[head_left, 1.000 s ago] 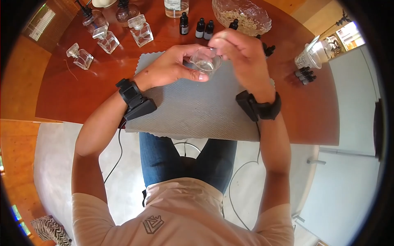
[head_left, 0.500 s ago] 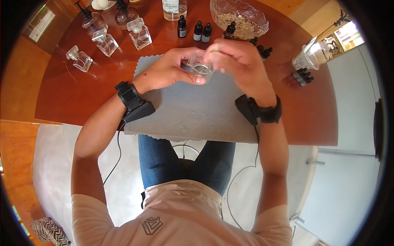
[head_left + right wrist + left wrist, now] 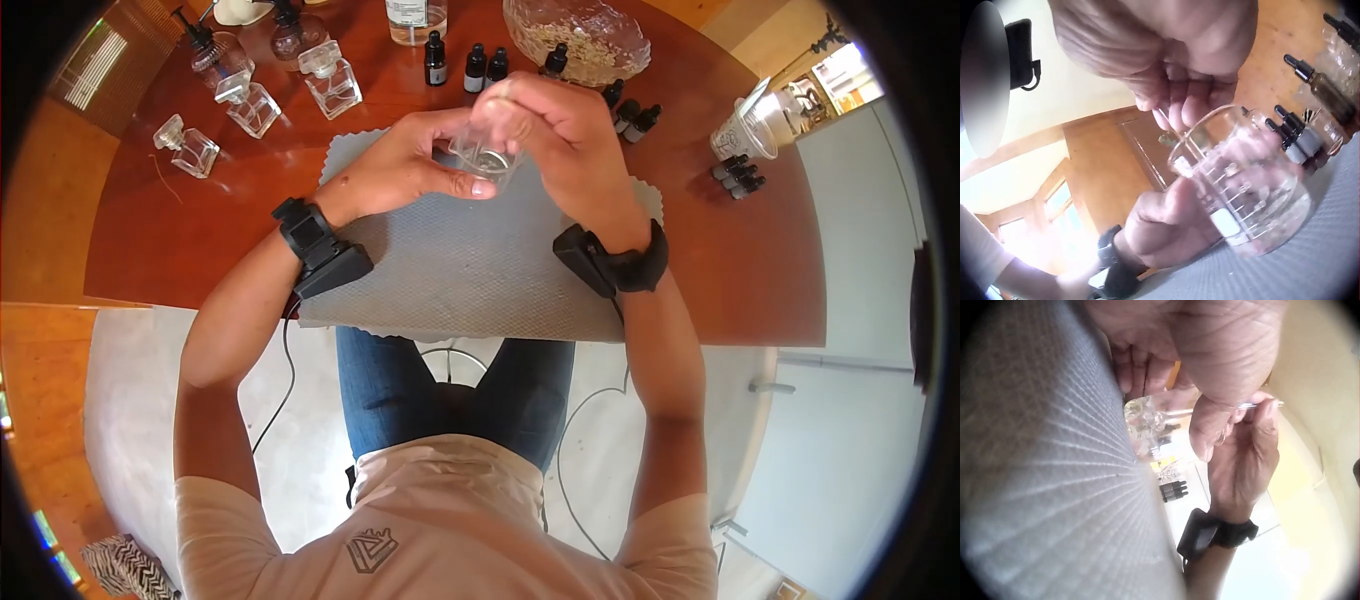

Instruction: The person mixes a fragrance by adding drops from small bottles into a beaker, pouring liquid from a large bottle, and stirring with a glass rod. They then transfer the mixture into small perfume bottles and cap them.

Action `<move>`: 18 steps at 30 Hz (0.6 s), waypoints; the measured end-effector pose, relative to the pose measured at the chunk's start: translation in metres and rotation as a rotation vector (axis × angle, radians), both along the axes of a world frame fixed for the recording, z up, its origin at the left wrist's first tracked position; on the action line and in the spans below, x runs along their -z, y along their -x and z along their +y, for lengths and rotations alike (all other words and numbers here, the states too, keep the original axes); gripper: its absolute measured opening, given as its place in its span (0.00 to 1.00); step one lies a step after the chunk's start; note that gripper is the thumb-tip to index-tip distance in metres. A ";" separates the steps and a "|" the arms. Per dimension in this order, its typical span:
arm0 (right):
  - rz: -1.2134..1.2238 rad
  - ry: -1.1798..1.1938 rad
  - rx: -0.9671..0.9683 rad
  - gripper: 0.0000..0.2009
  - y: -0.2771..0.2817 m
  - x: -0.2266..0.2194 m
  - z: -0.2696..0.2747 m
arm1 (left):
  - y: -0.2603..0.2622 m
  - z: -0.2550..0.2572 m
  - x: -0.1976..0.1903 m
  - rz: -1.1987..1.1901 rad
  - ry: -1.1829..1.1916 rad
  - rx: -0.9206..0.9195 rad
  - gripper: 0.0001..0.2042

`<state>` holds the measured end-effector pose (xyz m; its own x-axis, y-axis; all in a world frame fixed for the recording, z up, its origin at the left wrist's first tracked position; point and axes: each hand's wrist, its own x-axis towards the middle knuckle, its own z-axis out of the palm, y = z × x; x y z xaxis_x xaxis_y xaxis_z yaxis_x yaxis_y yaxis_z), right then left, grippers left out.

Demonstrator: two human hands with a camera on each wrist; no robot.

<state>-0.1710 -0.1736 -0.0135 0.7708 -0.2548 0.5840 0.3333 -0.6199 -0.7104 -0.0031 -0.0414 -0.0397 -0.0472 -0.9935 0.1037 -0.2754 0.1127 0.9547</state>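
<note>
A clear glass beaker (image 3: 492, 165) with printed volume marks and a little clear liquid at its bottom is tilted above the grey mat (image 3: 450, 260). My left hand (image 3: 415, 165) grips it round the side, thumb toward me. Over its mouth, my right hand (image 3: 570, 135) pinches a thin clear stirring rod (image 3: 1174, 123) that slants down into the beaker. In the left wrist view the rod's upper end sticks out past the fingers. The right fingers overlap the beaker's far rim in the head view.
Square glass perfume bottles (image 3: 333, 82) stand on the table at left, pump bottles (image 3: 215, 55) behind them. Several black-capped dropper bottles (image 3: 435, 60) line the back near a glass bowl (image 3: 590, 45). At right are a plastic cup (image 3: 745, 135) and small vials (image 3: 740, 178).
My right hand has shifted left over the beaker, its fingers moving about the mouth with the rod. The left hand keeps its hold on the beaker, nearly in place.
</note>
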 end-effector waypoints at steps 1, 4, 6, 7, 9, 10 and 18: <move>-0.029 -0.018 0.033 0.09 -0.002 0.000 -0.001 | 0.002 -0.003 0.008 0.039 0.069 -0.021 0.27; 0.134 -0.040 -0.032 0.09 0.014 -0.014 -0.013 | 0.001 0.000 0.006 0.053 0.048 -0.039 0.27; 0.163 -0.054 -0.081 0.08 0.011 -0.017 -0.004 | -0.003 0.003 0.003 0.087 -0.009 -0.015 0.27; 0.114 -0.023 -0.083 0.08 0.003 -0.013 0.001 | -0.004 0.003 0.002 0.107 -0.042 0.007 0.27; 0.023 0.004 -0.021 0.08 -0.002 -0.001 0.002 | -0.002 -0.001 0.006 0.080 -0.034 0.027 0.27; -0.022 0.008 0.033 0.08 -0.004 0.004 -0.002 | -0.002 -0.002 0.009 0.032 0.016 0.016 0.27; 0.121 -0.001 -0.039 0.06 0.005 -0.014 0.007 | 0.000 -0.001 0.010 0.142 0.008 -0.020 0.27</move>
<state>-0.1762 -0.1665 0.0003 0.8451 -0.2237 0.4855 0.2687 -0.6075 -0.7475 -0.0035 -0.0419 -0.0499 -0.0120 -0.9932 0.1162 -0.1395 0.1167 0.9833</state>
